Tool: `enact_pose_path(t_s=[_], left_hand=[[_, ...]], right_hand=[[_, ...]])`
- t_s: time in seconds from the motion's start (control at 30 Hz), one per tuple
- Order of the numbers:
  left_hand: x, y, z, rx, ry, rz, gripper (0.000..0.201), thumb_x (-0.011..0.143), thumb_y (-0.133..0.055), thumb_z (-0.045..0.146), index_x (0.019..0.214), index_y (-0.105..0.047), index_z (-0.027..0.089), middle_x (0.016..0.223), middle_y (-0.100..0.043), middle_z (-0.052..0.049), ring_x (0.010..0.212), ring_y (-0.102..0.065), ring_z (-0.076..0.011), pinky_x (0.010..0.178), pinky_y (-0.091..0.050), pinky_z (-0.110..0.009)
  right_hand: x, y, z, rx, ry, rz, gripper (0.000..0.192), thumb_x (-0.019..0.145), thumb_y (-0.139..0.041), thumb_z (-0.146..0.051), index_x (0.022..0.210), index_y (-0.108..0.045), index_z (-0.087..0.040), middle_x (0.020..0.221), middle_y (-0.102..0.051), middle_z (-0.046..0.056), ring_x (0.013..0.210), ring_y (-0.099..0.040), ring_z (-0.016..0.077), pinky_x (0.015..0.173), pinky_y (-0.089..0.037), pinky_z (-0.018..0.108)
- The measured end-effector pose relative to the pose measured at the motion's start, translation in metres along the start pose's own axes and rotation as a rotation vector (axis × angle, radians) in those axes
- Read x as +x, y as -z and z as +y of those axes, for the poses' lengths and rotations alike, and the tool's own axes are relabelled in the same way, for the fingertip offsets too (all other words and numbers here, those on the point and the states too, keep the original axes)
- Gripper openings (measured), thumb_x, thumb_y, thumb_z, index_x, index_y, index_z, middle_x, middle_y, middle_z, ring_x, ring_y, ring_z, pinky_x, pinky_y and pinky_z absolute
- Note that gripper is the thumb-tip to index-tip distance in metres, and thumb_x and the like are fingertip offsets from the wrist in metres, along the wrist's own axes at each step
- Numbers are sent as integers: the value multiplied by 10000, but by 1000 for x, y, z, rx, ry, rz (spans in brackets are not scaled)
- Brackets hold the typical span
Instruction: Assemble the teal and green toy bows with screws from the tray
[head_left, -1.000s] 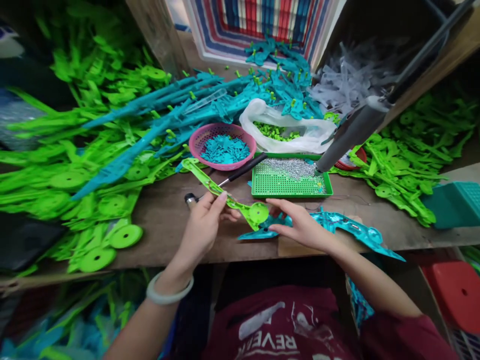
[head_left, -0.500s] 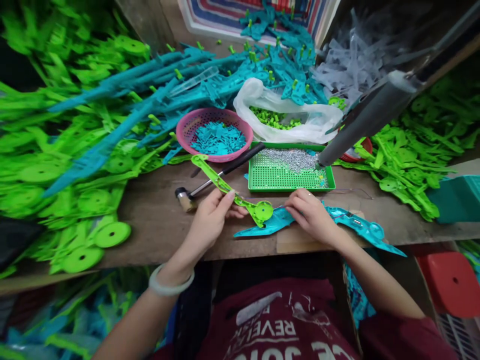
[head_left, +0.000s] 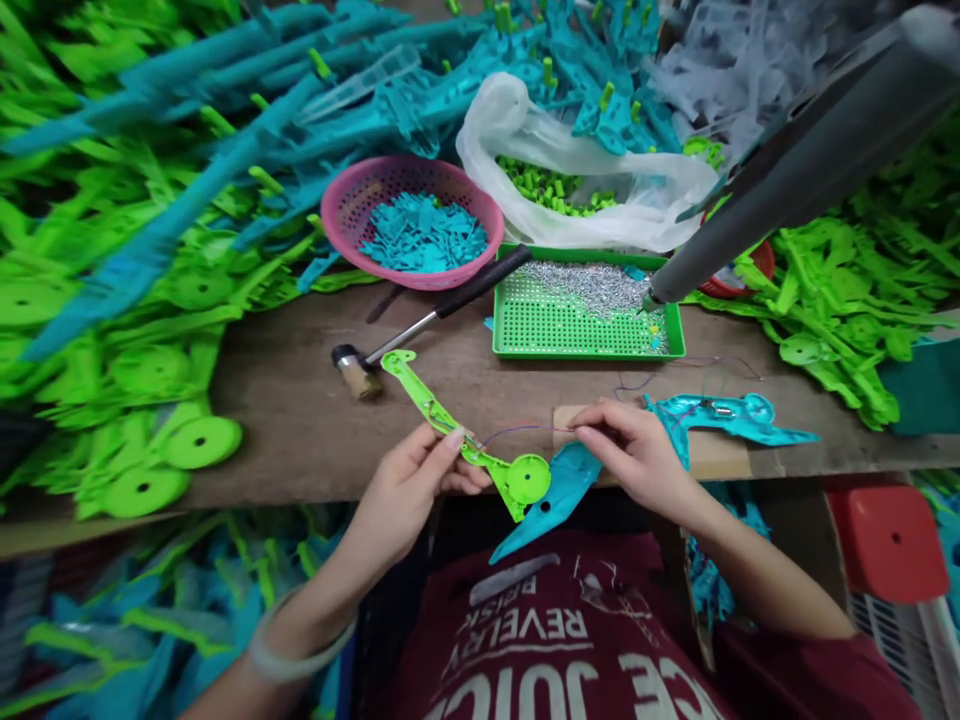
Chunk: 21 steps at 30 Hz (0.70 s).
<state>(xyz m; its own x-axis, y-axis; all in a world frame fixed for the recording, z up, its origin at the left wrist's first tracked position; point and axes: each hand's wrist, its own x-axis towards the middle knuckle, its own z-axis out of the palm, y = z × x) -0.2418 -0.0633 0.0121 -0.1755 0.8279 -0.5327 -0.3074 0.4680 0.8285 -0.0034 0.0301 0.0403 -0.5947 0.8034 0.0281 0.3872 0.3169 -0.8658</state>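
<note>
Green part (head_left: 495,466) sits in the left hand (head_left: 420,472) (grip closed midway along).

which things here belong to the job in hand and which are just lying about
Seemingly in the job:
- long green part, held by the left hand
- thin wire, pinched by the right hand
- blue part, by the right hand

Seemingly lying about, untouched:
- mallet
- pink basket
- green tray
- white bag
- grey tool

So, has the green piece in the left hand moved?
Yes: against the pink bowl, the green piece in the left hand has moved toward the shirt; its far end now sits clear of the bowl.
</note>
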Motion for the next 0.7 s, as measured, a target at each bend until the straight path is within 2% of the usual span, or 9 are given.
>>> enact_pose_path(t_s=[0.2,0.3,0.47,0.6,0.7], left_hand=[[-13,-9,-15,-71,63,40,567,668,-821,671,838,-600,176,601,-698,-4,601,-714,-166,572,-595,-238],[-17,-13,-18,-88,37,78,558,682,-816,658,847,-592,175,619,-694,1,625,-725,-173,579,-605,-243],[-17,-16,-18,-73,-74,186,508,739,-777,629,864,-568,184,676,-687,11,687,-752,-203,640,-634,-295],[-11,-16,-19,-68,-37,180,498,751,-758,621,875,-565,179,667,-696,-13,721,-759,-217,669,-630,-297],[0,-16,-17,-79,-102,185,443,799,-720,555,985,-574,179,746,-704,-12,762,-758,-200,701,-627,-295]], right_hand=[[6,-18,19,-81,123,136,176,991,-541,-287,900,-667,-203,726,-607,3,658,-552,140,618,-424,272],[13,-21,22,-109,190,179,156,990,-539,-257,900,-654,-202,742,-609,4,672,-556,140,628,-428,273],[22,-21,22,-97,146,180,188,990,-527,-308,889,-651,-209,743,-613,8,680,-557,150,634,-432,284],[26,-20,25,-64,147,144,183,976,-551,-327,901,-670,-210,725,-577,-2,648,-511,144,613,-407,284],[29,-17,27,-55,155,127,166,969,-563,-316,916,-682,-213,713,-551,-10,634,-498,142,608,-407,285]])
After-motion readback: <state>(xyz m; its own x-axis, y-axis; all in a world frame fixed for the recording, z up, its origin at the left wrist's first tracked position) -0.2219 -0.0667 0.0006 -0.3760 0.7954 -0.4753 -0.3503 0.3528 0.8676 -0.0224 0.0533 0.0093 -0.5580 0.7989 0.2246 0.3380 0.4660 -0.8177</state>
